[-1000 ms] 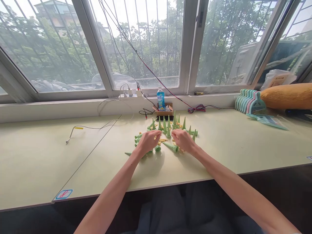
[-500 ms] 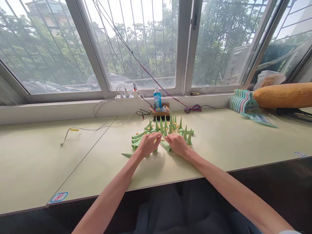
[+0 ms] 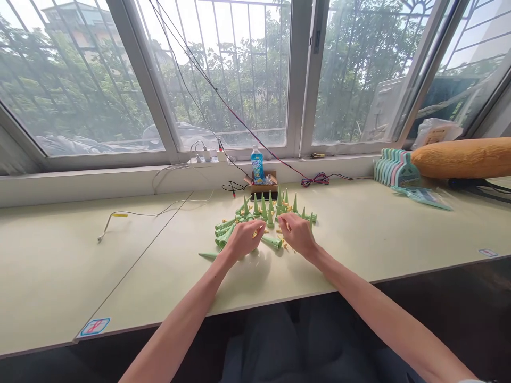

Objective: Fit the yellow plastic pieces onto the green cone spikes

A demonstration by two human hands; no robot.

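Observation:
Several green plastic spikes (image 3: 270,218) stand upright in a cluster at the middle of the table, with small yellow valve pieces (image 3: 285,246) among them. My left hand (image 3: 244,238) is closed at the near left of the cluster. A bit of green and yellow shows at its fingers, seemingly a green spike mostly covered by the hand. Close by on the right, my right hand (image 3: 298,234) has its fingers curled in, and whatever they hold is hidden. Between the hands lies a green tube-like piece (image 3: 272,242). More green tubes (image 3: 224,230) lie left, near a loose green cone (image 3: 207,256).
Behind the cluster, a blue bottle (image 3: 257,165) stands by a small cardboard box (image 3: 263,188). Cables (image 3: 315,180) lie along the back. At right are pastel plastic pieces (image 3: 395,167) and a long orange cushion-like thing (image 3: 463,158). A white cable (image 3: 139,213) crosses the left.
My right hand has moved right, away from my left hand, widening the gap between them. The left hand stays nearly in place. Yellow pieces beside the lying green tube now show.

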